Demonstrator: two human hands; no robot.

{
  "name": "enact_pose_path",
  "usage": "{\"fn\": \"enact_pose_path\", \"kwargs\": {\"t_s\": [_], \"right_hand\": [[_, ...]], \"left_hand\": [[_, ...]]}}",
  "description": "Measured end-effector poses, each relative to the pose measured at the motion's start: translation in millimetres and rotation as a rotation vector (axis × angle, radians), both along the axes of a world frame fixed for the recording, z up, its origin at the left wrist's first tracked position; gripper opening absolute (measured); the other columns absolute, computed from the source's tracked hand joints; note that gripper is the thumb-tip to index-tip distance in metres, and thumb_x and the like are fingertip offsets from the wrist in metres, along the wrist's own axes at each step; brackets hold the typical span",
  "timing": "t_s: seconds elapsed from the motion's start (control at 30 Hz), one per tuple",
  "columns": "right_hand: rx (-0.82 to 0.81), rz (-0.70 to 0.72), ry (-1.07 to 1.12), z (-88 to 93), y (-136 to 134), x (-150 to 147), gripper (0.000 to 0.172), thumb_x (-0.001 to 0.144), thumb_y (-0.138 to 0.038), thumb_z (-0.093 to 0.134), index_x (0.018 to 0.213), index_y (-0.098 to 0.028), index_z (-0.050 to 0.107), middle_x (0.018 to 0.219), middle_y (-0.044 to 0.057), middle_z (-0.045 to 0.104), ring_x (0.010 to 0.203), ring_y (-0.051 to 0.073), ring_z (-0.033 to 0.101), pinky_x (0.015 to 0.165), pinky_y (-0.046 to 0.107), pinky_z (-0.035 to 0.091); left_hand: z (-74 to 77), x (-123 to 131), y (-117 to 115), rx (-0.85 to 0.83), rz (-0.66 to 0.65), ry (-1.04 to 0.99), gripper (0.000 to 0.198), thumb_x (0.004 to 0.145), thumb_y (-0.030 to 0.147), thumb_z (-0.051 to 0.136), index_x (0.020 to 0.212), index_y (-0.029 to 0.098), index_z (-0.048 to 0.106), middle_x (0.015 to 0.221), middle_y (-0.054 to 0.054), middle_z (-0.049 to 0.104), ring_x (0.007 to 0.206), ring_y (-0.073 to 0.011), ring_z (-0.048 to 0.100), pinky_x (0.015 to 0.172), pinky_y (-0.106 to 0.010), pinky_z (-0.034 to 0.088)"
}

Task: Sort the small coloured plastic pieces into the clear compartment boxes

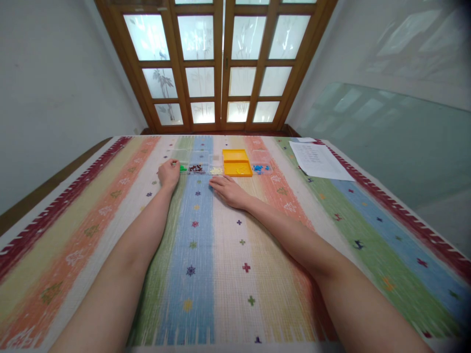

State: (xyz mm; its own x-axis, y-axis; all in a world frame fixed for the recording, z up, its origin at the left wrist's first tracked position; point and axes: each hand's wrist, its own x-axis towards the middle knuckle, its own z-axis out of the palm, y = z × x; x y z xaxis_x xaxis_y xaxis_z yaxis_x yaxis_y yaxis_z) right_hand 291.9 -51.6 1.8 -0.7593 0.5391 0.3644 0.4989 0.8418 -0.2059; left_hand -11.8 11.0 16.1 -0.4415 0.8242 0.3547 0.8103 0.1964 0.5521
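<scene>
The near part of the striped worktop [191,304] carries only two forearms. Farther in, the right hand [228,191] rests palm down just on the near side of the white pieces [216,171], fingers stretched; its grip is hidden. Left of it and well apart, the left hand [169,172] curls beside the green pieces [183,168]; whether its fingertips pinch one I cannot tell.

The pieces lie in a row of open boxes, parted by colour: green at left, then brown [196,168], white, yellow [241,171] in the yellow box [235,156], and blue [261,168] at right. So the colours look separated, nothing visible is assembled, and no lid is closed; how much remains is unclear.

Right of the boxes lies a printed paper [318,159]; beyond the worktop stand glazed doors [222,63].
</scene>
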Motion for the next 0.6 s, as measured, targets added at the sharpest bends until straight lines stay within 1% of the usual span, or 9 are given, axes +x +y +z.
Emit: {"fn": "enact_pose_path", "kwargs": {"t_s": [0.23, 0.43, 0.5, 0.6], "right_hand": [[-0.019, -0.107, 0.120, -0.3, 13.6, 19.0, 0.047, 0.110, -0.032, 0.038, 0.154, -0.024, 0.052, 0.156, 0.013, 0.053, 0.146, 0.028, 0.045, 0.122, 0.057, 0.034], [-0.025, -0.179, 0.217, 2.9, 25.5, 33.2, 0.048, 0.108, -0.036, 0.037, 0.150, -0.023, 0.058, 0.153, 0.013, 0.055, 0.141, 0.029, 0.049, 0.120, 0.054, 0.039], [-0.034, -0.247, 0.282, 3.2, 32.4, 40.8, 0.049, 0.108, -0.037, 0.036, 0.148, -0.022, 0.060, 0.151, 0.013, 0.057, 0.140, 0.029, 0.051, 0.121, 0.053, 0.039], [-0.036, -0.416, 0.412, 0.9, 45.3, 57.0, 0.051, 0.107, -0.038, 0.033, 0.144, -0.018, 0.063, 0.148, 0.015, 0.059, 0.138, 0.029, 0.053, 0.121, 0.052, 0.039]], "left_hand": [[-2.1, -8.1, 1.7, 0.022, 0.019, -0.032, 0.038, 0.097, 0.045, 0.051, 0.113, 0.023, 0.078, 0.095, -0.007, 0.076, 0.084, -0.0234, 0.064, 0.072, -0.031, 0.039], [0.0, -7.9, 0.3, 0.025, 0.014, -0.021, 0.041, 0.100, 0.045, 0.045, 0.108, 0.022, 0.078, 0.096, -0.007, 0.076, 0.084, -0.0226, 0.063, 0.071, -0.029, 0.038], [1.6, -4.9, -1.4, 0.019, -0.004, -0.013, 0.041, 0.100, 0.045, 0.045, 0.106, 0.021, 0.078, 0.094, -0.007, 0.076, 0.084, -0.0222, 0.063, 0.071, -0.029, 0.038], [5.1, 4.9, -4.9, -0.004, -0.076, 0.000, 0.040, 0.100, 0.043, 0.045, 0.105, 0.020, 0.078, 0.091, -0.007, 0.075, 0.083, -0.0218, 0.063, 0.070, -0.029, 0.038]]}}
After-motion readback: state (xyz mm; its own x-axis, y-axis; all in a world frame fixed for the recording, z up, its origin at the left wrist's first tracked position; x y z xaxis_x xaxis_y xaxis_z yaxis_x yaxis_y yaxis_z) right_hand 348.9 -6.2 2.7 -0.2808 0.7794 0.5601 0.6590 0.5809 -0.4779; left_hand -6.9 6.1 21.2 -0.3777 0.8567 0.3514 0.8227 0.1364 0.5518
